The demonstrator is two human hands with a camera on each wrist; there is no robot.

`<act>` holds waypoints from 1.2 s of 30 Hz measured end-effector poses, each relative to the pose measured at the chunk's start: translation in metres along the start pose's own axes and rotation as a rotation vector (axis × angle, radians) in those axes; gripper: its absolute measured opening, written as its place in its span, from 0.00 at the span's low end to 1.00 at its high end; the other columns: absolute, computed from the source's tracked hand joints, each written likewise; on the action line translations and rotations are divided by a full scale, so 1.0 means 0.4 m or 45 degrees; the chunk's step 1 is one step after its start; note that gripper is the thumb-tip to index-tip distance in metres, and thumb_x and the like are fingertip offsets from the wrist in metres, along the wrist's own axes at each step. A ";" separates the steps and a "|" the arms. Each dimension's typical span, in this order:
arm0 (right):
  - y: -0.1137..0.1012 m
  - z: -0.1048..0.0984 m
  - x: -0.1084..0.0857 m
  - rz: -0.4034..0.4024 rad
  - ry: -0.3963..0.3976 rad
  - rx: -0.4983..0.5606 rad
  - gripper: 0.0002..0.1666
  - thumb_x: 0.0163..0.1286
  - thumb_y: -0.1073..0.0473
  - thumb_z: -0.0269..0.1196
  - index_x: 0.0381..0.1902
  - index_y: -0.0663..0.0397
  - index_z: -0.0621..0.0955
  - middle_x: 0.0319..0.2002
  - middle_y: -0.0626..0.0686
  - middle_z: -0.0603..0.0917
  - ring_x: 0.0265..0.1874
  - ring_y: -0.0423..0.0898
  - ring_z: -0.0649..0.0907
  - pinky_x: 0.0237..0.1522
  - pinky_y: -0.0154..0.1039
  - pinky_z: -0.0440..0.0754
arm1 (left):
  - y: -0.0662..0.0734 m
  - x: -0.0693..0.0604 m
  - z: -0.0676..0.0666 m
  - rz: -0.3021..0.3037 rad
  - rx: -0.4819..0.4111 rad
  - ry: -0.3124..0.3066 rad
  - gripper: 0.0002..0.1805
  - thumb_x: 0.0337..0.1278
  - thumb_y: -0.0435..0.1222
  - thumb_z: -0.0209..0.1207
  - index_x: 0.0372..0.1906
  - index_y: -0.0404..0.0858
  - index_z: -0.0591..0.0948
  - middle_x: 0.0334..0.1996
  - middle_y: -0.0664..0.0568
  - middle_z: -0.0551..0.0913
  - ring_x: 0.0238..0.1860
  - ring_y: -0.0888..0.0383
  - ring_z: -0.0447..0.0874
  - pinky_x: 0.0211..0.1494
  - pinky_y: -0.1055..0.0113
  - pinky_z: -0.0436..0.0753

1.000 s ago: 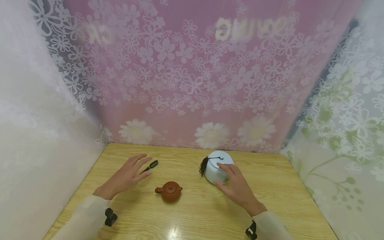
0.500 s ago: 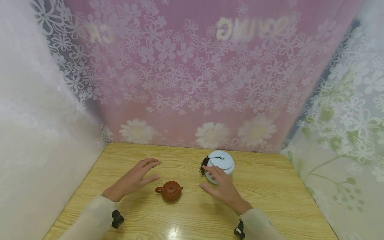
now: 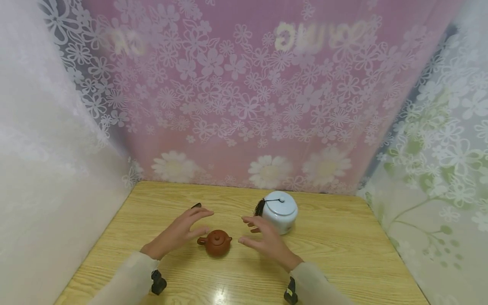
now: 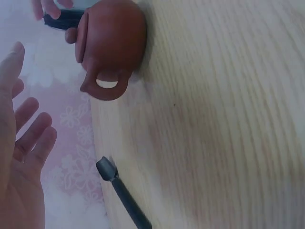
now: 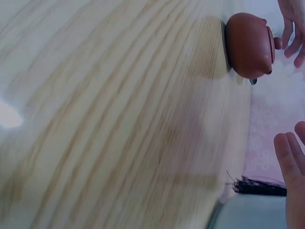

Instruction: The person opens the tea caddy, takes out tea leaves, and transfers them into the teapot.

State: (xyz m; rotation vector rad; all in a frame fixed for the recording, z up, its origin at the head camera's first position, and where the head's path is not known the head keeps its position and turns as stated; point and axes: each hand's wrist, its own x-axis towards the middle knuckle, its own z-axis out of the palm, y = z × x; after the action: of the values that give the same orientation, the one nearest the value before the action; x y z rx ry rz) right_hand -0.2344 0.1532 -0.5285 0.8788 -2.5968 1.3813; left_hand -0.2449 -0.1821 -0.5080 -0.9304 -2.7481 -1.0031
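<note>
A reddish-brown teapot (image 3: 217, 243) with its lid on stands on the table, handle to the left, spout to the right. My left hand (image 3: 177, 233) hovers at its upper left, fingers extended and holding nothing. On the teapot's right, my right hand (image 3: 270, 243) is held in the air with fingers spread, also empty, in front of a pale blue lidded jar (image 3: 281, 214). The jar's black tassel (image 3: 259, 207) hangs at its left. A dark slim tool (image 4: 125, 198) lies beyond my left hand, which hides most of it in the head view.
The wooden table (image 3: 343, 237) is bordered by a pink flowered curtain (image 3: 244, 106) at the back and pale sheets (image 3: 438, 169) at the sides. Black wrist cameras (image 3: 158, 283) are strapped on both wrists.
Both hands have moved inward toward the teapot, the left one rightward and the right one leftward away from the jar. Teapot and jar have stayed in place.
</note>
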 end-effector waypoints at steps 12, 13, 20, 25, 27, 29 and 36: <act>-0.015 0.049 0.025 0.160 -0.129 0.254 0.36 0.74 0.51 0.76 0.75 0.54 0.79 0.70 0.63 0.80 0.67 0.65 0.82 0.68 0.61 0.83 | 0.017 0.001 0.042 -0.019 -0.102 -0.017 0.26 0.74 0.52 0.68 0.71 0.51 0.83 0.72 0.49 0.79 0.73 0.45 0.78 0.70 0.40 0.82; -0.013 0.054 0.027 0.166 -0.131 0.259 0.36 0.74 0.51 0.75 0.75 0.54 0.79 0.69 0.62 0.81 0.67 0.65 0.82 0.68 0.61 0.84 | 0.015 0.002 0.047 -0.009 -0.103 -0.013 0.26 0.74 0.52 0.68 0.70 0.51 0.83 0.71 0.50 0.80 0.72 0.46 0.79 0.69 0.41 0.83; 0.011 0.090 0.041 0.143 -0.161 0.245 0.36 0.74 0.50 0.76 0.73 0.60 0.80 0.69 0.60 0.82 0.65 0.63 0.84 0.65 0.49 0.87 | 0.002 0.006 0.075 0.088 -0.112 0.020 0.20 0.73 0.49 0.69 0.63 0.47 0.86 0.63 0.55 0.84 0.63 0.54 0.85 0.63 0.47 0.87; 0.002 0.107 0.043 0.184 -0.196 0.309 0.37 0.74 0.50 0.76 0.74 0.57 0.79 0.69 0.58 0.81 0.68 0.59 0.82 0.64 0.38 0.86 | 0.000 0.007 0.085 0.142 -0.094 0.022 0.17 0.73 0.45 0.70 0.59 0.44 0.87 0.59 0.57 0.85 0.60 0.56 0.85 0.60 0.50 0.89; -0.003 0.112 0.044 0.192 -0.206 0.317 0.37 0.74 0.50 0.76 0.75 0.56 0.79 0.69 0.59 0.81 0.68 0.59 0.82 0.63 0.36 0.86 | 0.000 0.005 0.089 0.158 -0.082 0.032 0.15 0.73 0.44 0.70 0.58 0.45 0.88 0.57 0.57 0.86 0.59 0.56 0.86 0.59 0.52 0.89; -0.003 0.117 0.045 0.183 -0.211 0.313 0.38 0.74 0.50 0.75 0.75 0.57 0.78 0.68 0.59 0.81 0.67 0.59 0.83 0.62 0.36 0.86 | 0.000 0.003 0.092 0.166 -0.080 0.036 0.14 0.73 0.43 0.70 0.57 0.45 0.88 0.57 0.56 0.86 0.58 0.55 0.86 0.58 0.53 0.90; 0.001 0.132 0.048 0.151 -0.218 0.293 0.37 0.74 0.51 0.75 0.75 0.60 0.78 0.65 0.56 0.83 0.62 0.56 0.87 0.61 0.36 0.87 | -0.006 -0.002 0.103 0.190 -0.089 0.045 0.10 0.74 0.39 0.69 0.55 0.45 0.89 0.55 0.56 0.87 0.56 0.55 0.87 0.55 0.53 0.91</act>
State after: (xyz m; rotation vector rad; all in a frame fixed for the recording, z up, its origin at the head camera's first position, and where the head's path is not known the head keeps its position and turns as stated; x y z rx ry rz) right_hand -0.2400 0.1035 -0.5539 0.9216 -2.6915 1.7383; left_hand -0.2401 -0.1589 -0.5419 -1.0981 -2.5852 -1.0840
